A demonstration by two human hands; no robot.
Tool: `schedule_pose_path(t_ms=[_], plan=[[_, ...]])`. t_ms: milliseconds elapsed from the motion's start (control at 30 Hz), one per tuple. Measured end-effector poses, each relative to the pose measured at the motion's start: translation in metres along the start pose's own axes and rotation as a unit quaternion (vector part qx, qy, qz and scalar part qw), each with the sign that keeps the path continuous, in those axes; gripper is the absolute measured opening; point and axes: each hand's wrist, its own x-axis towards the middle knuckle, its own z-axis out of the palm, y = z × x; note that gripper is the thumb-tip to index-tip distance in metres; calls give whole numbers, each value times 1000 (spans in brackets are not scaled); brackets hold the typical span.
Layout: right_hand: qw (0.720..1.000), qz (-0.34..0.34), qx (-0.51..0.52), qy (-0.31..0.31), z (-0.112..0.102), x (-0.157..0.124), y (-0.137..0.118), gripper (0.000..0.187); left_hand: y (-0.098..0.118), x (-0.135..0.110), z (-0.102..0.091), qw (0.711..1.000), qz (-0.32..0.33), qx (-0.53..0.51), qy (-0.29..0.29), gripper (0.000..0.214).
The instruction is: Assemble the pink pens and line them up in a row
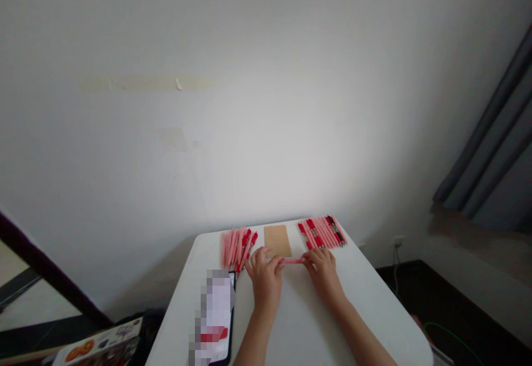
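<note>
My left hand (265, 275) and my right hand (322, 266) hold the two ends of one pink pen (293, 261), which lies level just above the white table (374, 305). Both hands are closed in a pinch on it. Behind my left hand lies a pile of several pink and red pens (238, 246). A second row of several pink and red pens (322, 232) lies behind my right hand. Between the two piles sits a small brown card (277, 240).
A phone (216, 316) with a lit screen lies on the table at my left. A white wall rises right behind the table. A grey curtain (494, 155) hangs at the right. A printed box (100, 346) sits on the floor at lower left.
</note>
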Motion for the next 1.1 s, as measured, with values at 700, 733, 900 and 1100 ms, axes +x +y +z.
schedule_pose_path(t_ms=[700, 733, 900, 1100], plan=[[1000, 9, -5, 20, 0, -1, 1, 34, -2, 0, 3, 1000, 0, 6, -5, 13], [1000, 9, -3, 24, 0, -1, 1, 33, -2, 0, 2, 1000, -1, 7, -3, 13], [999, 14, 15, 46, 0, -2, 1, 32, -2, 0, 3, 1000, -3, 14, 5, 17], [999, 14, 19, 34, 1, -1, 2, 29, -3, 0, 3, 1000, 2, 9, 3, 18]])
